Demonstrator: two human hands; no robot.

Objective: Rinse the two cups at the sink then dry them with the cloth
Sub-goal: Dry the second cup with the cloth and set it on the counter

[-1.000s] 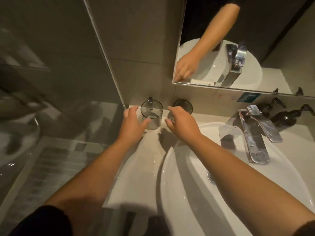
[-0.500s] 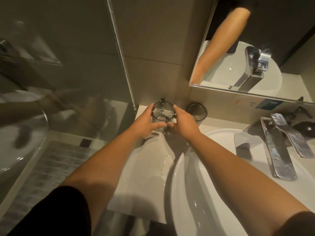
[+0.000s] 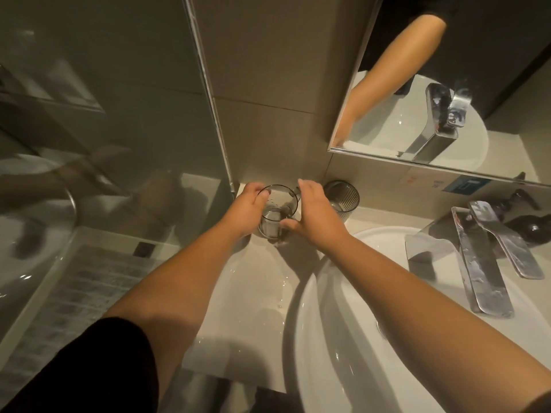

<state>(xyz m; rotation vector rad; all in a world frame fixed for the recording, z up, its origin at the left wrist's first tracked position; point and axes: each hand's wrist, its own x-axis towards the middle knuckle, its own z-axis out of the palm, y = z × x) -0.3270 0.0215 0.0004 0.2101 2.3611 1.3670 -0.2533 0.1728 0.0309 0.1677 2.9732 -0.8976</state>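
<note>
A clear glass cup with a handle (image 3: 278, 208) stands upright at the back left corner of the white counter, with a little water in its bottom. My left hand (image 3: 247, 207) wraps its left side and my right hand (image 3: 313, 216) presses against its right side. A second, ribbed dark glass cup (image 3: 343, 198) stands just right of it against the wall, partly hidden by my right hand. The white basin (image 3: 343, 338) lies to the right. No cloth shows.
A chrome tap (image 3: 483, 263) with a flat lever rises at the basin's back right. Dark pump bottles (image 3: 530, 225) stand behind it. A mirror (image 3: 432, 84) hangs above. A glass shower partition (image 3: 208, 93) borders the counter on the left. Water drops lie on the counter (image 3: 280, 290).
Both hands moved in from beside the cups and closed around the handled cup. My right hand left the ribbed cup. The view shifted left.
</note>
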